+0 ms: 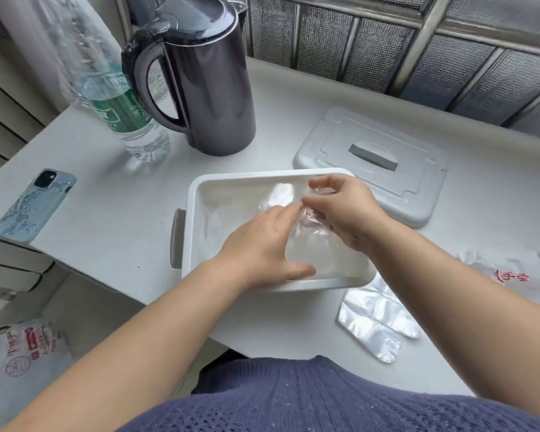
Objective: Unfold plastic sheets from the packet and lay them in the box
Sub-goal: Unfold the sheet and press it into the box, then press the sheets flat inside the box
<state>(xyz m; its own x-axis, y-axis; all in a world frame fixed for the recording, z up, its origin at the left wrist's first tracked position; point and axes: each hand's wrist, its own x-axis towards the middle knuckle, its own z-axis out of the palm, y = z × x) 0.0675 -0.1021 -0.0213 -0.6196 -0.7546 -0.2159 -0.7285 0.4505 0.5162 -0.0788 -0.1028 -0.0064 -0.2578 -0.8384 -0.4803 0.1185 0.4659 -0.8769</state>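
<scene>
Two hands, both over the white box (197, 194)

- Left hand (262, 244): fingers nearly straight and close together, thumb spread wide, laid flat on a clear plastic sheet (321, 251) inside the box
- Right hand (343, 210): fingers curled, thumb and fingertips pinching a bunched upper part of the same sheet, just beyond the left fingertips
- Sheet: transparent and crumpled. Its edges are hard to trace against the white interior, and whether one layer or several lie there cannot be told
- Box: rectangular, grey handle on its left end, near rim partly covered by the left wrist
- Loose sheet (378, 319): glove-shaped, flat on the table (122, 213), just right of the box's near corner
- Packet (508, 272): white with red characters, far right, partly hidden by the right forearm
- Lid (371, 163): pale with a grey grip, behind and right of the box
- Kettle (206, 88), dark, and water bottle (119, 104), upper part blurred: back left
- Phone (35, 207): face down at the table's left edge
- Printed bag (25, 347): below the table, lower left, print illegible
</scene>
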